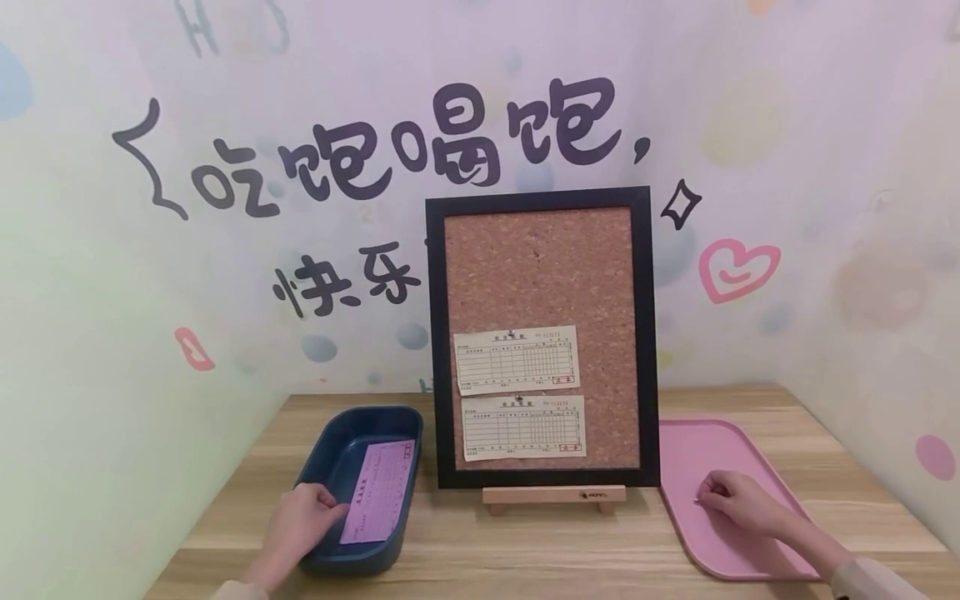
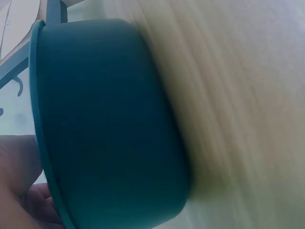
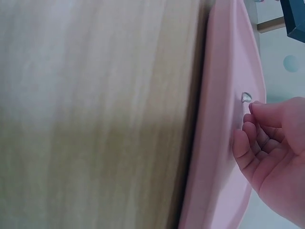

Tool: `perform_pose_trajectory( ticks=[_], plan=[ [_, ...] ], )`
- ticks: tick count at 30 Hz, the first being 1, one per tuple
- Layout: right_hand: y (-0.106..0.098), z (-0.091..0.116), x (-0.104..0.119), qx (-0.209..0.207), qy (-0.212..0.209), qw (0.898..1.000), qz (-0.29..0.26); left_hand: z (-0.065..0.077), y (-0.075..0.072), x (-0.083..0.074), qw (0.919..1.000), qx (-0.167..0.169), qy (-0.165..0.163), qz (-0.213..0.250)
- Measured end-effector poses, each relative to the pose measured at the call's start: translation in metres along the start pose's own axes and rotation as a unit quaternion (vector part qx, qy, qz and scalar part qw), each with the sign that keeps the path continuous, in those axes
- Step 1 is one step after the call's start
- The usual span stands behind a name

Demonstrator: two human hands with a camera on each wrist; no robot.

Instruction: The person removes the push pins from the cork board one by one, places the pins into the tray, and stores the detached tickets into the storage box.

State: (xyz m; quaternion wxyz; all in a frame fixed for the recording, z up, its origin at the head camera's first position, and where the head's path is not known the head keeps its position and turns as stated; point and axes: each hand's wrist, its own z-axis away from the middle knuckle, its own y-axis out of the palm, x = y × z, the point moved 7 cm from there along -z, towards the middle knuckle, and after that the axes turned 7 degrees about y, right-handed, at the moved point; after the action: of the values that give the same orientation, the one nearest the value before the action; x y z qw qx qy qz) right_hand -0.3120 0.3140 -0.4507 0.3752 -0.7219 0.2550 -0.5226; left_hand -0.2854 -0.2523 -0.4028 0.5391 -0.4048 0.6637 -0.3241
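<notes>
My left hand (image 1: 300, 518) reaches over the near left rim of a dark blue basin (image 1: 318, 454). Its curled fingertips pinch the left edge of a pink printed form slip (image 1: 378, 493) lying at a slant inside. In the left wrist view, the basin's outer wall (image 2: 105, 124) hides most of the fingers (image 2: 40, 202). Over a pink tray (image 1: 720, 442), my right hand (image 1: 738, 502) has its thumb and forefinger together at a small shiny pushpin (image 3: 246, 97). The other right fingers are curled.
Between basin and tray, a black-framed corkboard (image 1: 540, 275) stands on a small wooden easel (image 1: 553, 495). Two cream form slips, an upper slip (image 1: 517, 358) and a lower slip (image 1: 523, 427), are pinned on its lower part. A patterned wall rises behind the wooden table (image 1: 450, 567).
</notes>
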Motion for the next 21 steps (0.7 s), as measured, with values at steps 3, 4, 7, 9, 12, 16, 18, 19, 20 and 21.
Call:
perform_pose_trajectory(
  ticks=[3, 4, 7, 9, 12, 16, 18, 19, 20, 21],
  plan=[
    [-0.003, -0.001, 0.001, -0.005, -0.004, 1.000, -0.001, -0.003, -0.005, -0.003, 0.9998, -0.017, 0.006, 0.011],
    [-0.003, -0.002, 0.002, -0.004, -0.006, 1.000, -0.003, -0.004, -0.007, -0.006, 0.9996, -0.022, 0.010, 0.016],
    [-0.006, -0.004, 0.004, -0.002, -0.003, 1.000, -0.012, -0.009, -0.010, -0.014, 0.9987, -0.034, 0.019, 0.032],
    [-0.009, -0.007, 0.005, 0.004, -0.002, 1.000, -0.025, -0.013, -0.013, -0.021, 0.9980, -0.043, 0.030, 0.037],
    [-0.016, -0.012, 0.010, 0.006, -0.011, 0.999, -0.046, -0.021, -0.016, -0.036, 0.9952, -0.068, 0.056, 0.041],
    [-0.033, -0.023, 0.026, -0.002, -0.028, 0.999, -0.047, -0.032, -0.016, -0.058, 0.9883, -0.103, 0.100, 0.053],
    [-0.045, -0.030, 0.036, -0.012, -0.025, 0.999, -0.035, -0.037, -0.014, -0.069, 0.9859, -0.108, 0.111, 0.063],
    [-0.051, -0.033, 0.041, -0.015, -0.021, 0.999, -0.030, -0.039, -0.014, -0.075, 0.9850, -0.110, 0.115, 0.067],
    [-0.056, -0.037, 0.046, -0.017, -0.021, 0.999, -0.028, -0.042, -0.013, -0.080, 0.9845, -0.110, 0.116, 0.072],
    [-0.062, -0.041, 0.052, -0.023, -0.023, 0.999, -0.026, -0.044, -0.013, -0.085, 0.9841, -0.111, 0.116, 0.076]
  ],
)
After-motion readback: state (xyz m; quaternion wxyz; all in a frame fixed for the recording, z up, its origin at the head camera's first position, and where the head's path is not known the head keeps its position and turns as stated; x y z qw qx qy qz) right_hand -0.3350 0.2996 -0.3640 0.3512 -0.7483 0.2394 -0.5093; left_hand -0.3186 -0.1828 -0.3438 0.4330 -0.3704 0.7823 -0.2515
